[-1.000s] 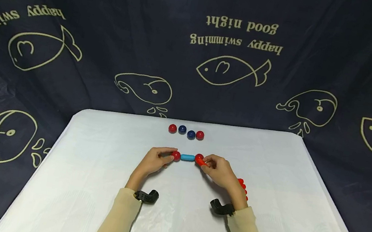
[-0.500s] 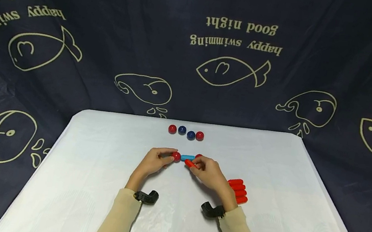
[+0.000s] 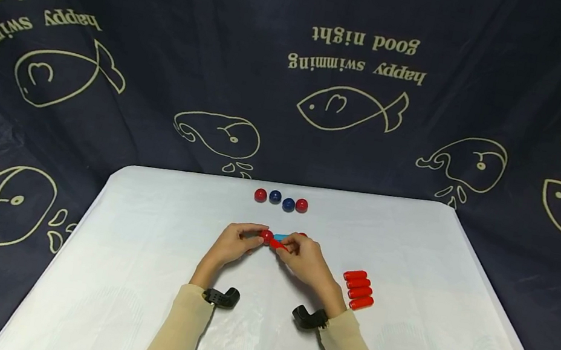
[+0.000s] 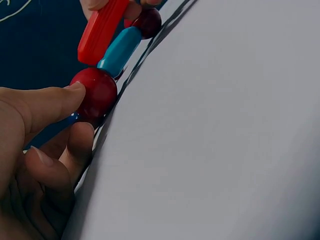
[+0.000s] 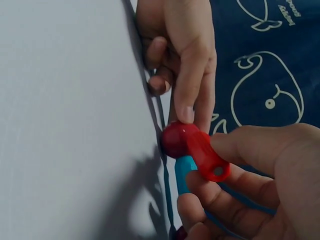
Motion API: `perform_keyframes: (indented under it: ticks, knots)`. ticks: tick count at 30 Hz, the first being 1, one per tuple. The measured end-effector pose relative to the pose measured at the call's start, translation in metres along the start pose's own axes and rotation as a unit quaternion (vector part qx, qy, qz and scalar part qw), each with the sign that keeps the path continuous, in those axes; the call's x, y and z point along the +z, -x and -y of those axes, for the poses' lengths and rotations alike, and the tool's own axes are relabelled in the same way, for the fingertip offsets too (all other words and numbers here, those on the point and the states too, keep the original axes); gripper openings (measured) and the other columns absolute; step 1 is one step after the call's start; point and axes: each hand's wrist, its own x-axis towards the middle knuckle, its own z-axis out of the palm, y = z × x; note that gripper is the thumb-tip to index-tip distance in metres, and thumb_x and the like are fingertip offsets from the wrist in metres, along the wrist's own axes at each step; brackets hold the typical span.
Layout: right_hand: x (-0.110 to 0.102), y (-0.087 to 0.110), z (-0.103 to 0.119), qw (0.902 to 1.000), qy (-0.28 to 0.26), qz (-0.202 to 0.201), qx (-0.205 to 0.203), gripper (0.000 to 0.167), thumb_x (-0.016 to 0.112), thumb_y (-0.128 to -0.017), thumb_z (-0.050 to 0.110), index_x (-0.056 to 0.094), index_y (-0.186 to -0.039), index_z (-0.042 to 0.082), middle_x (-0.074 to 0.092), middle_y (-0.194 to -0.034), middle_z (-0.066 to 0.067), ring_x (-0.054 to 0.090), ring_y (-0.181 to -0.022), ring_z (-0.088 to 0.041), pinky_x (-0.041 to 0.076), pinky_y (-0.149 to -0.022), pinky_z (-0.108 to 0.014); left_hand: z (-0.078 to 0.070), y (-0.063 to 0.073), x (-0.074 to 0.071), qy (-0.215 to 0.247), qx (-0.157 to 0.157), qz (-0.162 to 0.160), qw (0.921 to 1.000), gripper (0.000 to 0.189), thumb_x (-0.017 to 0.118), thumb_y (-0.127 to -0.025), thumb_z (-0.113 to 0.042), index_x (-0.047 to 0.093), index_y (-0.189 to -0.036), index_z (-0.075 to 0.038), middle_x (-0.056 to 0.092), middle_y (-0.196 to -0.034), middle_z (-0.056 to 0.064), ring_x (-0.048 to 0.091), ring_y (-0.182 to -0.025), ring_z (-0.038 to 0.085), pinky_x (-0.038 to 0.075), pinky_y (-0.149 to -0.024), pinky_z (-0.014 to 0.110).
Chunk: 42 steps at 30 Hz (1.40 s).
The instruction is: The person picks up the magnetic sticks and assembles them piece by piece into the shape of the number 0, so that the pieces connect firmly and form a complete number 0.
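left hand (image 3: 233, 243) pinches red ball (image 3: 266, 236), low over surface (image 3: 132, 274) | right hand (image 3: 300, 256) grips red rod (image 3: 277, 244), tip touching ball beside blue rod (image 3: 281, 237) | advice: steady the ball, seat rod end square on it (likely magnetic), don't knock blue rod loose | spare rods (image 3: 358, 289) right

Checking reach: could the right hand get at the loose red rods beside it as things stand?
Probably not yet: the right hand pinches a red rod against the ball. The red rods lie uncovered nearby.
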Motion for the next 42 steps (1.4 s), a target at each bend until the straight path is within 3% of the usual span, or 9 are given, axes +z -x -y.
perform_keyframes:
  ticks: [8, 18, 28, 34, 42]
  knots:
    - [0.004, -0.002, 0.003, 0.9998, -0.002, -0.019, -0.009, 0.016, 0.077, -0.093, 0.016, 0.071, -0.1, 0.003, 0.068, -0.081, -0.001, 0.058, -0.07, -0.01, 0.048, -0.062, -0.023, -0.001, -0.003, 0.0, -0.009, 0.003, -0.001, 1.0, 0.028, 0.073, -0.097, -0.021, 0.075, -0.125, -0.019, 0.076, -0.101, 0.004, 0.058, -0.058, 0.012, 0.044, -0.054, 0.024]
    - [0.003, 0.0, 0.007, 0.9999, -0.012, 0.006, 0.006, 0.017, 0.075, -0.091, 0.01, 0.072, -0.106, 0.001, 0.069, -0.085, -0.002, 0.059, -0.073, -0.012, 0.049, -0.065, -0.023, -0.002, -0.005, -0.001, -0.013, 0.001, -0.01, 0.9999, 0.027, 0.073, -0.097, -0.021, 0.076, -0.124, -0.018, 0.076, -0.108, 0.004, 0.058, -0.059, 0.011, 0.044, -0.053, 0.023]
    - [0.01, 0.001, 0.005, 0.9991, -0.024, 0.028, -0.023, 0.021, 0.08, -0.088, 0.012, 0.071, -0.103, 0.001, 0.074, -0.086, -0.004, 0.065, -0.074, -0.009, 0.053, -0.068, -0.023, -0.002, -0.007, -0.001, -0.017, 0.001, -0.011, 0.9998, 0.027, 0.073, -0.097, -0.022, 0.076, -0.124, -0.02, 0.076, -0.113, 0.003, 0.058, -0.058, 0.011, 0.045, -0.055, 0.023]
    - [0.016, 0.003, 0.003, 0.998, -0.05, 0.035, -0.016, 0.025, 0.081, -0.089, 0.013, 0.069, -0.106, 0.0, 0.076, -0.091, -0.007, 0.071, -0.081, -0.011, 0.057, -0.074, -0.025, -0.001, -0.007, -0.001, -0.021, 0.003, -0.015, 0.9997, 0.027, 0.073, -0.097, -0.021, 0.076, -0.124, -0.019, 0.076, -0.114, 0.004, 0.058, -0.059, 0.01, 0.046, -0.056, 0.023]
    - [0.023, 0.008, 0.001, 0.9974, -0.056, 0.043, -0.012, 0.029, 0.081, -0.089, 0.015, 0.067, -0.108, -0.002, 0.076, -0.09, -0.007, 0.071, -0.081, -0.011, 0.057, -0.074, -0.027, 0.002, 0.0, 0.0, -0.025, 0.009, -0.013, 0.9996, 0.028, 0.073, -0.096, -0.02, 0.076, -0.124, -0.018, 0.076, -0.116, 0.005, 0.06, -0.06, 0.009, 0.048, -0.059, 0.023]
